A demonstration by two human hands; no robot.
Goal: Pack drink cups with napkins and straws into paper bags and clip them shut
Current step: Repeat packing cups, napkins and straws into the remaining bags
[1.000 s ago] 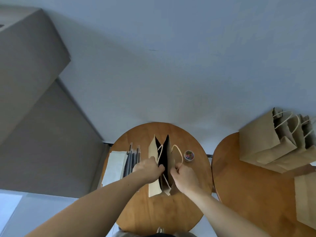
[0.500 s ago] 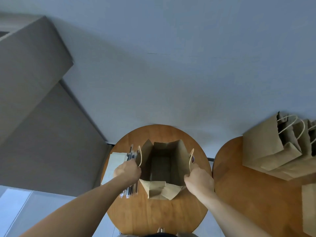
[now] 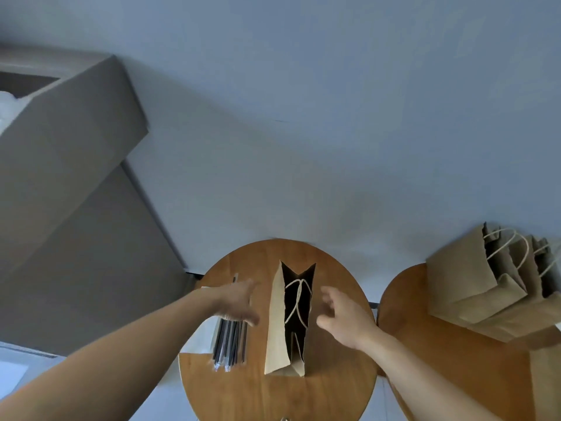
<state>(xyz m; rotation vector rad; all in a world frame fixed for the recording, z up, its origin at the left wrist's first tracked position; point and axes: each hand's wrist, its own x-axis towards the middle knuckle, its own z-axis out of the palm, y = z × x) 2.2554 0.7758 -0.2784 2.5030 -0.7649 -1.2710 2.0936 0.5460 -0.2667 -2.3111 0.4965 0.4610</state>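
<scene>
Both hands free, gripping nothing. Left hand (image 3: 239, 302) open, fingers spread, hovers over black wrapped straws (image 3: 229, 344). Right hand (image 3: 343, 317) loose, fingers relaxed, just right of brown paper bag (image 3: 277, 326). Bag stands upright between hands on round wooden table (image 3: 273, 393), mouth open but narrow, twine handles drooping inside. White napkins (image 3: 198, 338) just left of straws. Pile of spare paper bags (image 3: 473, 287) lies on second table (image 3: 440, 369), far right.
</scene>
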